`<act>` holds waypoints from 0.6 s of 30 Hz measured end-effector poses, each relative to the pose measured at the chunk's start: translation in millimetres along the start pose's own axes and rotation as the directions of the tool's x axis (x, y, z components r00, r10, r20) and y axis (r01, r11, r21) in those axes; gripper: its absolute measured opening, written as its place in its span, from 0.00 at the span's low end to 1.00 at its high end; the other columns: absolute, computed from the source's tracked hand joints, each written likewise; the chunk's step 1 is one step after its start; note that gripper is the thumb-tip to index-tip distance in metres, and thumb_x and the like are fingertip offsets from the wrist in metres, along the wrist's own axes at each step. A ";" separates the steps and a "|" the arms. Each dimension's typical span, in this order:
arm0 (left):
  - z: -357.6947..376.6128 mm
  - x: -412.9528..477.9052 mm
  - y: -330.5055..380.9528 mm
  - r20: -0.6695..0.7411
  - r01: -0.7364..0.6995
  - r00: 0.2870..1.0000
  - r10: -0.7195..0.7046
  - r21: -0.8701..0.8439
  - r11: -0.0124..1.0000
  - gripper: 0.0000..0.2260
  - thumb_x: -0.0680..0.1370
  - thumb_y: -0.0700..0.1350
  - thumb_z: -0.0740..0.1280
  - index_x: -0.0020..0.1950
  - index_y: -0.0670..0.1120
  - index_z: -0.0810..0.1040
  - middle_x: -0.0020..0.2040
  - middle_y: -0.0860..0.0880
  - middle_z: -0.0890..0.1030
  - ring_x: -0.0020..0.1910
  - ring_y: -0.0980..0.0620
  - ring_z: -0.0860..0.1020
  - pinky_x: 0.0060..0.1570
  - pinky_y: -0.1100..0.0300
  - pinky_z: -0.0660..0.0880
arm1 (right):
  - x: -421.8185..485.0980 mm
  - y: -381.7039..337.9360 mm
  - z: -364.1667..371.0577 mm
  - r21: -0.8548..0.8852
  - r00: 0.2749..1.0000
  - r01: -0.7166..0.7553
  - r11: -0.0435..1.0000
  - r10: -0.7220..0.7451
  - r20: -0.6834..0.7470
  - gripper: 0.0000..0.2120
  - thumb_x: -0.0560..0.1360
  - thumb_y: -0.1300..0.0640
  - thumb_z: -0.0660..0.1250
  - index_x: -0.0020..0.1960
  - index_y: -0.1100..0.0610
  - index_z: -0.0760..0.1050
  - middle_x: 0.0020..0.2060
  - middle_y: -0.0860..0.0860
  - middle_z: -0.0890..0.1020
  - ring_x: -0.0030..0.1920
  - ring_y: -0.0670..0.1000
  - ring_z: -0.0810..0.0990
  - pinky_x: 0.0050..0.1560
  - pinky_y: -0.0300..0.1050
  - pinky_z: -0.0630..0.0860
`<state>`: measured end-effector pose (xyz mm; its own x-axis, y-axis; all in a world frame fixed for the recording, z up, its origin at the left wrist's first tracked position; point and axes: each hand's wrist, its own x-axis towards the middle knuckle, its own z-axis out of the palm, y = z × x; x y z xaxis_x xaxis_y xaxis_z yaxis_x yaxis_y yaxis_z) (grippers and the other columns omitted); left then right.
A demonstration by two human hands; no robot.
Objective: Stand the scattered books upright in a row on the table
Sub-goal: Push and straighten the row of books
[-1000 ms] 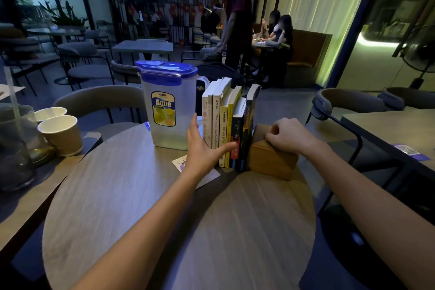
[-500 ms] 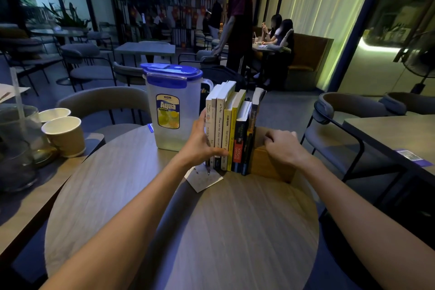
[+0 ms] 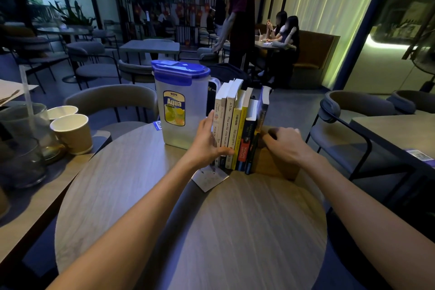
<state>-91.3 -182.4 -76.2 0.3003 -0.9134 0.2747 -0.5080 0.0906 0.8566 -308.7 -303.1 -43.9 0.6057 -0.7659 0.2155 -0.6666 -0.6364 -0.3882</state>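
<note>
Several books (image 3: 237, 129) stand upright in a row, spines toward me, on the round wooden table (image 3: 188, 231). My left hand (image 3: 208, 142) presses flat against the leftmost white book, thumb across the lower spines. My right hand (image 3: 286, 143) rests on a brown wooden block (image 3: 275, 167) that butts against the rightmost dark book. That book leans slightly right at its top.
A clear plastic pitcher (image 3: 180, 107) with a blue lid stands just left of the books. A paper slip (image 3: 209, 178) lies under the row's front. Paper cups (image 3: 73, 133) and a glass jar (image 3: 21, 143) sit on the adjoining table to the left. Chairs surround the table.
My left hand has slid from the front of the spines to the left side of the row. The right hand stays on the block. The view has shifted slightly.
</note>
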 end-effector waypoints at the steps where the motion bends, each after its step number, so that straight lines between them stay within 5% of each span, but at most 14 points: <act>1: -0.8 -0.8 -2.6 0.003 0.004 1.000 -0.004 -0.009 1.000 0.52 0.66 0.43 0.81 0.81 0.50 0.52 0.74 0.50 0.61 0.74 0.50 0.63 0.72 0.42 0.68 | -1.1 -1.6 -1.8 0.021 1.000 0.001 1.000 -0.001 0.000 0.24 0.82 0.40 0.53 0.40 0.53 0.77 0.29 0.49 0.78 0.33 0.49 0.76 0.58 0.53 0.68; 8: -12.6 -3.9 -17.2 0.113 -0.004 0.994 0.009 -0.042 0.999 0.53 0.71 0.33 0.75 0.80 0.63 0.44 0.80 0.52 0.56 0.77 0.49 0.62 0.61 0.55 0.76 | -5.8 -1.2 -2.6 0.215 0.988 0.074 0.974 -0.042 -0.149 0.15 0.81 0.40 0.59 0.55 0.50 0.74 0.39 0.47 0.82 0.40 0.46 0.82 0.43 0.46 0.77; 13: -9.4 -1.2 -18.4 0.045 -0.021 0.999 0.022 -0.014 1.000 0.52 0.69 0.35 0.77 0.80 0.63 0.48 0.78 0.52 0.60 0.75 0.49 0.67 0.58 0.53 0.79 | -6.8 -6.4 -5.7 0.194 0.995 0.056 0.980 -0.039 -0.088 0.22 0.83 0.37 0.51 0.42 0.48 0.74 0.37 0.47 0.81 0.39 0.48 0.80 0.50 0.51 0.72; 18: -5.7 -3.6 -20.1 -0.003 -0.046 0.999 0.046 0.008 0.999 0.51 0.69 0.37 0.78 0.80 0.62 0.49 0.77 0.52 0.63 0.74 0.51 0.68 0.63 0.47 0.77 | -7.9 -15.3 -11.0 0.146 0.999 0.031 0.989 -0.028 -0.020 0.24 0.83 0.35 0.49 0.41 0.49 0.74 0.37 0.48 0.80 0.39 0.46 0.77 0.55 0.55 0.70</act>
<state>-77.6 -178.7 -92.0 0.2787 -0.9072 0.3152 -0.5282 0.1293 0.8392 -308.0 -288.3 -29.7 0.6153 -0.7496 0.2442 -0.5772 -0.6393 -0.5081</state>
